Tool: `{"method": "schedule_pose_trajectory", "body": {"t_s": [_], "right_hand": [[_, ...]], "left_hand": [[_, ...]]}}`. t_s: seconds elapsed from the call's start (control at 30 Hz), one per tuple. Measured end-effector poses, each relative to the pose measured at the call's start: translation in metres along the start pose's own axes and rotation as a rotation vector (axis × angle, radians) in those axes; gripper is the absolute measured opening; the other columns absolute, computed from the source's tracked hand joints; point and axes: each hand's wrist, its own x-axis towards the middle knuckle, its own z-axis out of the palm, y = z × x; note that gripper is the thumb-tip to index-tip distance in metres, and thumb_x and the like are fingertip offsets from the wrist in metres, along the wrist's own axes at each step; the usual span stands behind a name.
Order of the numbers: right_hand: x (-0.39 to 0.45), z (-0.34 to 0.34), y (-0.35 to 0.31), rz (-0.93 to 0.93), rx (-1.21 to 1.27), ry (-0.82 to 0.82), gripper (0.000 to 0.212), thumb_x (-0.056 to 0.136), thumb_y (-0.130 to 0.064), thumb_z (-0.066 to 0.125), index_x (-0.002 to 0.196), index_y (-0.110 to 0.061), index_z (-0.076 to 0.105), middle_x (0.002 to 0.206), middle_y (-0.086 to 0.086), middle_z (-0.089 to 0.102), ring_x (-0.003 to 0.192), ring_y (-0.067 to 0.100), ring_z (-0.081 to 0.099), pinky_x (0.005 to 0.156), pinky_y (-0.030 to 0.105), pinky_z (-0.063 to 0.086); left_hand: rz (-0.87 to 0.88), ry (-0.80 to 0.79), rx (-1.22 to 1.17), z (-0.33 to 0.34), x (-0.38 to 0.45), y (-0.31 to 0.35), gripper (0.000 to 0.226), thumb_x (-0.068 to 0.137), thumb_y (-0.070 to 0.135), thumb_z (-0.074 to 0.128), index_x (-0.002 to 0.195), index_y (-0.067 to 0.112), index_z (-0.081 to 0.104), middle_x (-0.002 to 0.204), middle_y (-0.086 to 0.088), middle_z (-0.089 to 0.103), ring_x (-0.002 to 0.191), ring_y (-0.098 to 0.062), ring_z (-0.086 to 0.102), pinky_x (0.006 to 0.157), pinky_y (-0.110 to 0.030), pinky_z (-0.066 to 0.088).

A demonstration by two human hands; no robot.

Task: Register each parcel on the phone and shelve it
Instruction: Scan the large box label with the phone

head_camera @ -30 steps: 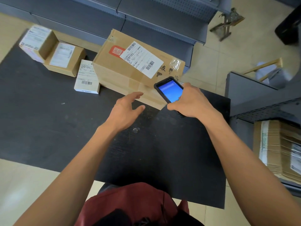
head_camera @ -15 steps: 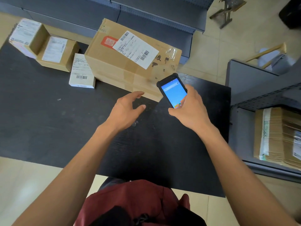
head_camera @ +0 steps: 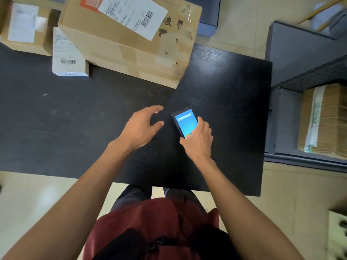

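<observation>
A small cardboard box (head_camera: 22,30) with a white label sat at the far left edge of the black, faintly grained bench (head_camera: 56,119). Just right of it lay a flat white packet (head_camera: 68,57) with a barcode, its right side tucked against the big box (head_camera: 131,44). That box was plain brown cardboard, taped along its seam, with a white shipping label, a red sticker and dark handwritten marks on top; it stood along the far edge, one corner pointing toward the bench's middle.

The left hand (head_camera: 139,127) hovered over the middle of the bench, fingers loosely spread and slightly curved, holding nothing; whether it touched the surface could not be told. Just right of it, the right hand (head_camera: 198,140) gripped the lower end of the phone (head_camera: 185,121), a dark-cased slab with a lit blue screen, fingers wrapped round its right side, thumb at its lower edge.

Past the bench's right edge, a grey metal shelf (head_camera: 293,76) held a corrugated cardboard parcel (head_camera: 326,119) bound with pale tape.
</observation>
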Motion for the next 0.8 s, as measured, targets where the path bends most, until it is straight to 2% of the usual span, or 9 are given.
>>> {"method": "schedule_pose_trajectory", "body": {"t_s": [0.13, 0.43, 0.57, 0.7, 0.8], "right_hand": [[-0.001, 0.021, 0.002, 0.02, 0.006, -0.011, 0.1, 0.072, -0.037, 0.088, 0.149, -0.019, 0.027, 0.146, 0.006, 0.038, 0.131, 0.024, 0.041, 0.101, 0.041, 0.048], [0.003, 0.039, -0.003, 0.055, 0.03, 0.009, 0.097, 0.073, -0.038, 0.087, 0.148, -0.016, 0.029, 0.146, 0.008, 0.038, 0.128, 0.025, 0.043, 0.099, 0.039, 0.047], [0.008, 0.041, -0.004, 0.053, -0.053, 0.024, 0.097, 0.072, -0.042, 0.087, 0.147, -0.018, 0.032, 0.148, 0.007, 0.038, 0.131, 0.025, 0.042, 0.102, 0.041, 0.046], [0.015, 0.035, -0.004, 0.04, -0.112, -0.056, 0.1, 0.073, -0.043, 0.086, 0.151, -0.017, 0.029, 0.163, 0.008, 0.02, 0.145, 0.029, 0.028, 0.113, 0.048, 0.032], [0.02, 0.019, -0.009, 0.012, -0.07, -0.067, 0.098, 0.08, -0.044, 0.082, 0.155, -0.018, 0.025, 0.168, 0.008, 0.009, 0.15, 0.031, 0.022, 0.116, 0.052, 0.029]], "left_hand": [[-0.034, -0.038, 0.03, 0.014, 0.0, -0.002, 0.05, 0.098, 0.029, 0.064, 0.146, 0.029, 0.049, 0.145, 0.003, 0.056, 0.131, -0.019, 0.053, 0.108, -0.041, 0.047], [-0.068, -0.06, 0.045, 0.033, 0.005, -0.017, 0.051, 0.098, 0.031, 0.064, 0.146, 0.032, 0.048, 0.144, 0.004, 0.057, 0.13, -0.018, 0.054, 0.106, -0.04, 0.046], [-0.074, -0.051, 0.037, 0.033, 0.01, -0.021, 0.05, 0.097, 0.033, 0.065, 0.145, 0.035, 0.049, 0.142, 0.006, 0.057, 0.129, -0.018, 0.054, 0.104, -0.04, 0.048], [-0.06, -0.039, 0.024, 0.026, 0.014, -0.02, 0.05, 0.098, 0.033, 0.064, 0.145, 0.034, 0.048, 0.143, 0.007, 0.056, 0.132, -0.016, 0.052, 0.106, -0.037, 0.045], [-0.027, 0.02, -0.008, 0.012, 0.016, -0.014, 0.053, 0.098, 0.031, 0.064, 0.148, 0.033, 0.046, 0.143, 0.007, 0.056, 0.125, -0.015, 0.056, 0.105, -0.038, 0.047]]}}
